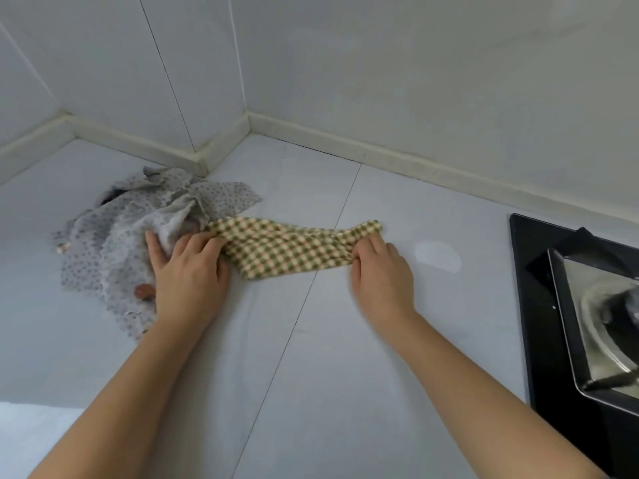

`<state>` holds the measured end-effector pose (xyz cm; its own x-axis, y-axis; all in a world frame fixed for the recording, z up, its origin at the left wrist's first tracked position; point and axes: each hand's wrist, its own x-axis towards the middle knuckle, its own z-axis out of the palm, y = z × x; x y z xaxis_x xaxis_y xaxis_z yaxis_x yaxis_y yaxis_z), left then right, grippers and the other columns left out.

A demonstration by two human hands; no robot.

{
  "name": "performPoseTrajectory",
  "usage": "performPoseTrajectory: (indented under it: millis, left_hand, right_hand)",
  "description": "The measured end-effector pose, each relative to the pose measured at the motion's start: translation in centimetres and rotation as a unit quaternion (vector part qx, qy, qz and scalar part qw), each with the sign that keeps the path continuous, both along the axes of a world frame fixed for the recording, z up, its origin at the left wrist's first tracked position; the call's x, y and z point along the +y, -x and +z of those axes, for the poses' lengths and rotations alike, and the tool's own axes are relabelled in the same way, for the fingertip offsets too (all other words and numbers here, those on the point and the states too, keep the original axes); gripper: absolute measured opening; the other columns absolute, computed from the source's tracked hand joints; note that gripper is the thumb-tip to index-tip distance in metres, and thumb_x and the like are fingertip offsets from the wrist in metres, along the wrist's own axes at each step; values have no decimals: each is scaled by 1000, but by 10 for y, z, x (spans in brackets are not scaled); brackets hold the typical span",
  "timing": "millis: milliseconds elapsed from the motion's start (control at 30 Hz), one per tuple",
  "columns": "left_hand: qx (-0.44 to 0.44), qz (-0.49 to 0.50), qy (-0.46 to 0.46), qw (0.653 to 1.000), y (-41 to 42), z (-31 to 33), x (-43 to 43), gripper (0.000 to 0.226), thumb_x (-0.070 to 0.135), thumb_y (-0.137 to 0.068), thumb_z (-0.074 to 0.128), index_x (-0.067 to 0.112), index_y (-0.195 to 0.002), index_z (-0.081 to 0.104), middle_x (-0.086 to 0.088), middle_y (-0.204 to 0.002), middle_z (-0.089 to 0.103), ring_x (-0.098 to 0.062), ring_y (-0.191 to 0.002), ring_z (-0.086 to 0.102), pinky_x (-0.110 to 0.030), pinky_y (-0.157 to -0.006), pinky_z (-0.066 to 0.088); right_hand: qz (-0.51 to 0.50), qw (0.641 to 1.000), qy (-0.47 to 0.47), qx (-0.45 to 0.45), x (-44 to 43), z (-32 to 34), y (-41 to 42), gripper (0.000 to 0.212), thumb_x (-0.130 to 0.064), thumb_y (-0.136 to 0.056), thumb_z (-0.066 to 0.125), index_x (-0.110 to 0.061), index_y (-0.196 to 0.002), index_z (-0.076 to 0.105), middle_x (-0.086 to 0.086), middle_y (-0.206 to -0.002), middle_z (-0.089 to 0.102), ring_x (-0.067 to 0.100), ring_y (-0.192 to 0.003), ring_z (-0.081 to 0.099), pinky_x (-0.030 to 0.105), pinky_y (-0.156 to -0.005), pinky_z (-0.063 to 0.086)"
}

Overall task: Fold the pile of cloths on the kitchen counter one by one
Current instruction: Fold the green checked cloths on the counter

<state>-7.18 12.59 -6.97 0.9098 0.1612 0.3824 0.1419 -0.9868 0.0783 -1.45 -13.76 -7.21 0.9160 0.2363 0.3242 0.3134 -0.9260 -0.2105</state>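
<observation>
Stretching the green checked cloth across the counter, left hand gripped its left end and right hand pinched its right end. Cloth lay bunched lengthwise, left end touching the grey spotted pile, well apart from the black hob.

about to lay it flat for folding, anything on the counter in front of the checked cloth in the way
Nothing visible does. The left hand and right hand grip the checked cloth; the dotted pile lies to its left, the stove off to the right.
</observation>
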Motion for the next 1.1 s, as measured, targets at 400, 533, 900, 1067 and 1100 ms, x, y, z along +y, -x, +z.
performPoseTrajectory:
  millis: [400,533,900,1067,1100]
  left_hand:
    - [-24,14,-56,998,2,-8,-5,18,14,-90,54,9,-97,70,-13,-106,65,-34,-109,54,-70,-109,2]
    - [-21,-1,-43,999,14,-5,-11,25,19,-91,49,12,-103,70,-10,-126,57,-29,-127,42,-67,-110,-5]
    - [-70,-64,186,978,52,5,-88,26,36,-93,49,15,-106,57,-5,-107,60,-26,-100,53,-43,-90,41]
    - [64,-110,116,985,45,-8,-92,44,37,-95,44,26,-138,45,-1,-140,46,-24,-129,39,-49,-110,23]
    - [66,-122,122,983,45,-8,-92,43,31,-95,45,24,-137,46,-1,-139,46,-24,-128,39,-49,-111,22]
  right_hand:
    - [-11,999,22,-37,-9,-5,20,23,-23,-93,44,-11,-110,55,5,-111,52,25,-95,52,33,-66,36]
    - [0,1000,26,10,-15,4,56,25,-32,-95,42,-16,-111,53,1,-110,50,22,-89,53,33,-67,42]
    - [-79,995,-64,13,-51,19,127,21,-33,-97,45,-19,-94,59,-5,-77,63,21,-75,58,30,-59,35]
    - [-3,997,-57,46,-54,12,120,23,-41,-93,55,-26,-107,64,-8,-102,55,14,-102,50,31,-90,32]
    - [11,997,-54,52,-53,10,119,18,-39,-93,56,-25,-102,64,-8,-103,54,13,-101,49,31,-90,32]
